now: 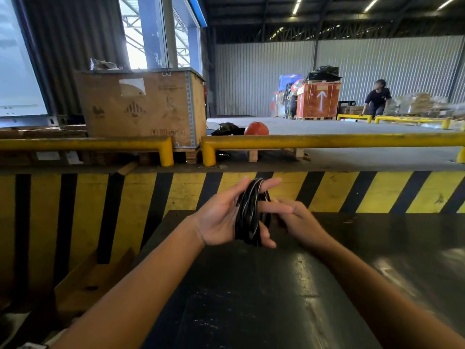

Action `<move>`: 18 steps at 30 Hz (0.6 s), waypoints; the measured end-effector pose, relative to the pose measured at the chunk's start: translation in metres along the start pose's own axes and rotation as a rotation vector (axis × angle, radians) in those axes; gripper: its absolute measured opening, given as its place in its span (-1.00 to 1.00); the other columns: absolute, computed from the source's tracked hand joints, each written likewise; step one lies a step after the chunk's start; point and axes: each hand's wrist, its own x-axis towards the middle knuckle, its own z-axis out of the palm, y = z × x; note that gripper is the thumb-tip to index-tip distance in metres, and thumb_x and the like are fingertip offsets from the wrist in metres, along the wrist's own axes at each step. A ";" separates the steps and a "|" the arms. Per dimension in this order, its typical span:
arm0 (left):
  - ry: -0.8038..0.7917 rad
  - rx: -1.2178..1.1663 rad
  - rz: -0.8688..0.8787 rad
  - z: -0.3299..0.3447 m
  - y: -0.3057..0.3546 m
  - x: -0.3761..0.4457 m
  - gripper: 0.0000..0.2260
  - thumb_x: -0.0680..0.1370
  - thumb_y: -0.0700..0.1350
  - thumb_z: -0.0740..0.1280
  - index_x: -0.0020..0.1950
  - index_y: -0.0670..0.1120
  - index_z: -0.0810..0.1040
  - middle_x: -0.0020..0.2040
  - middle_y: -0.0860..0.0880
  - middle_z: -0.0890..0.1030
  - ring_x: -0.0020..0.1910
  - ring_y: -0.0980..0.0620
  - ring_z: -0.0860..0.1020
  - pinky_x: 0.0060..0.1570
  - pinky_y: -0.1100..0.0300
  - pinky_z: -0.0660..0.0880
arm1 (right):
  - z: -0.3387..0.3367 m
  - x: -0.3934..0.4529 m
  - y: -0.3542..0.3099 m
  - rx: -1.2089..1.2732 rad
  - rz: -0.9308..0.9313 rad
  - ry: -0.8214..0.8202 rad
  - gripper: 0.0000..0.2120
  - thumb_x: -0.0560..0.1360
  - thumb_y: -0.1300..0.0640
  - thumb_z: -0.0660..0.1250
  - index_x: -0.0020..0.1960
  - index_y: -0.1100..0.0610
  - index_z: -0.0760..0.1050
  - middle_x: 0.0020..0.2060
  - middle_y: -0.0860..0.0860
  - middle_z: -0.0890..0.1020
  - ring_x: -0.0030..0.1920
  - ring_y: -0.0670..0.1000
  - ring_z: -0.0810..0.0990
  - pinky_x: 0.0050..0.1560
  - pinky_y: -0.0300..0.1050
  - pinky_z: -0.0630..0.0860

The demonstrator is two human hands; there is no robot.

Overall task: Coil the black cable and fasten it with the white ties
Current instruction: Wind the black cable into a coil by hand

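- Black, glossy cable [247, 212], wound into a tight bundle of many loops, sits at the centre of the frame, wrapped around the spread fingers of the left hand [226, 215].
- That left hand is splayed, palm turned right, serving as the former for the coil; its fingers pass through the loops rather than clenching.
- Just right of centre, the right hand [299, 217] touches the bundle, one finger laid across the loops; whether it pinches a loose end cannot be told.
- Both hands hover above the dark, shiny table top [289, 298] in the lower half of the frame.
- Coiling looks almost finished: no long slack hangs free.
- No white ties are visible, so fastening appears to remain.
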 end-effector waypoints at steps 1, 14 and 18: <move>0.003 -0.015 0.042 0.003 0.000 0.002 -0.53 0.60 0.15 -0.01 0.45 0.02 0.34 0.22 -0.23 0.59 -0.19 -0.08 0.68 0.06 -0.18 0.55 | 0.009 -0.004 0.002 0.153 0.066 -0.002 -0.66 0.64 0.07 0.04 0.12 0.23 0.52 -0.21 0.23 0.64 -0.29 0.00 0.58 -0.21 -0.10 0.52; 0.847 -0.007 0.333 0.006 -0.016 0.016 -0.49 0.58 0.22 0.12 -0.41 -0.11 0.43 -0.63 0.02 0.27 -0.71 0.14 0.19 -0.69 0.30 0.20 | 0.058 -0.007 -0.017 0.695 0.260 0.269 -0.72 0.59 0.11 0.15 0.07 0.18 0.60 -0.08 0.19 0.66 -0.04 0.08 0.62 -0.02 -0.08 0.54; 1.097 0.104 0.351 0.004 -0.021 0.022 -0.48 0.58 0.25 0.09 -0.38 -0.10 0.43 -0.60 0.03 0.27 -0.67 0.12 0.18 -0.62 0.25 0.17 | 0.060 -0.011 -0.018 0.585 0.251 0.347 -0.65 0.63 0.04 0.08 0.03 0.13 0.62 -0.06 0.17 0.70 0.06 0.13 0.62 0.16 0.03 0.48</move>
